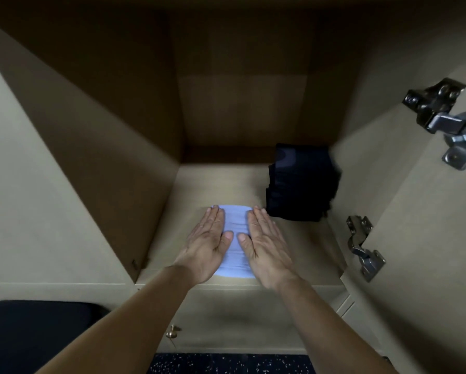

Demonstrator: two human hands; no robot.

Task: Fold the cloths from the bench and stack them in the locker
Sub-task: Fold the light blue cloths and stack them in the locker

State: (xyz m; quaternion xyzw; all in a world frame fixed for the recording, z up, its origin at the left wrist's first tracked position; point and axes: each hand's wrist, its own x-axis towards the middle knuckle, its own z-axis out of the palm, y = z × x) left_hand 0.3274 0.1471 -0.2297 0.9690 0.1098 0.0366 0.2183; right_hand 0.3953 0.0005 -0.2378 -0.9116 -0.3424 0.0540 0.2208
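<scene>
A folded light blue cloth (235,238) lies flat on the locker shelf (226,184), close to its front edge. My left hand (207,244) presses on the cloth's left side with straight fingers. On the cloth's right side my right hand (264,244) lies flat in the same way. A stack of folded dark cloths (302,182) stands behind and to the right, against the locker's right wall. Most of the blue cloth's side edges are hidden under my palms.
The locker door (429,238) stands open at the right, with two metal hinges (364,247) on its inner edge. A dark bench cushion (37,333) is at the lower left. A small brass knob (172,332) sits on the panel below the shelf.
</scene>
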